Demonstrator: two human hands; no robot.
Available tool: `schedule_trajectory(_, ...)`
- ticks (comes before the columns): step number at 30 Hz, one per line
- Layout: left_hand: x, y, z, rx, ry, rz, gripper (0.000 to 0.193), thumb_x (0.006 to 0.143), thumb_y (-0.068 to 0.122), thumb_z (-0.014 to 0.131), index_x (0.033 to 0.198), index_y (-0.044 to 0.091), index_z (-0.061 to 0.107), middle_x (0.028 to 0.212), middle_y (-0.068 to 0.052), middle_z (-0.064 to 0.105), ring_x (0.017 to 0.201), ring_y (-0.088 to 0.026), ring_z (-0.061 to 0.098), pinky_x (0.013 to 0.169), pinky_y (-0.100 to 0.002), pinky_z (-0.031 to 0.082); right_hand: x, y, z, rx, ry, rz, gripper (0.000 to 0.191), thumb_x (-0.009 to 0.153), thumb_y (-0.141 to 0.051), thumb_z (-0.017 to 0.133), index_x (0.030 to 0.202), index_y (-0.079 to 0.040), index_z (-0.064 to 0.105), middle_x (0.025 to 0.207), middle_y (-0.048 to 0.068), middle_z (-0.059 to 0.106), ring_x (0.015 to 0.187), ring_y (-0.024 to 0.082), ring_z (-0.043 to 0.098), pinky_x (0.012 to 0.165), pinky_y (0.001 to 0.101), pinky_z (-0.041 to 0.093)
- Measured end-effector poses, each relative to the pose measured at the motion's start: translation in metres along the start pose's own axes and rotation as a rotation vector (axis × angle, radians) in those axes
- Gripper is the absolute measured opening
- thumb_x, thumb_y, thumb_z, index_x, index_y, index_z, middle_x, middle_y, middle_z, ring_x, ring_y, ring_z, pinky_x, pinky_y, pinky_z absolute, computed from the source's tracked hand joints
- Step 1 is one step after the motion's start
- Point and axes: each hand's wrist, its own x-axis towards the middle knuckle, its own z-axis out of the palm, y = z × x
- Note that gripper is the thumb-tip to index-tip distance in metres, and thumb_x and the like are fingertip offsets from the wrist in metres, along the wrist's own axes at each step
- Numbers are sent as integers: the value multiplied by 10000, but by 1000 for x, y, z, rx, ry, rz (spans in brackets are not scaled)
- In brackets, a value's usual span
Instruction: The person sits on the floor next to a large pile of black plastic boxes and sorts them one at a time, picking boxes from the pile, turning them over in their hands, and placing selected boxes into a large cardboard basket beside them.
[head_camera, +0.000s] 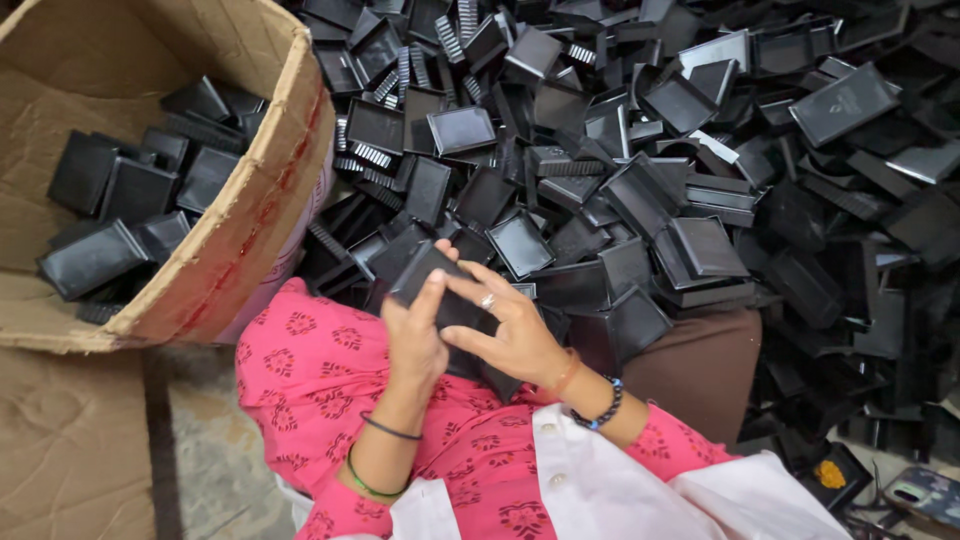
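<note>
Item: black plastic tray (440, 290), gripped by left hand (412, 335) and right hand (515, 335); hold edges squarely, thumbs steady, near pile (700, 150).

Flat black plastic tray (440, 285), tilted, above the pink lap

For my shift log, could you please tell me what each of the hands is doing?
Left hand: closed on the black plastic part.
Right hand: holding the same part.
</note>
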Motion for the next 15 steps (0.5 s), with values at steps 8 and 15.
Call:
schedule_trajectory(8, 46, 119, -8, -138, -70, 219, 392, 879, 75, 699, 1254, 12, 607, 1149, -92, 650, 1049, -237, 628, 997, -396, 528, 48, 23, -38, -233, -94, 19, 392, 928, -218, 767, 1244, -13, 659, 1214, 158, 738, 1015, 232, 750, 888, 353, 589)
schedule_trajectory(15, 97, 118, -57, -417, -146, -181, 599, 1019, 619, 509, 1164, 46, 604, 1182, -98, 639, 1069, -261, 604, 970, -434, 527, 149, 129, -127, -1308, 1, -106, 424, 738, -388, 798, 1000, -61, 736, 961, 132, 706, 969, 328, 607, 843, 545, 413)
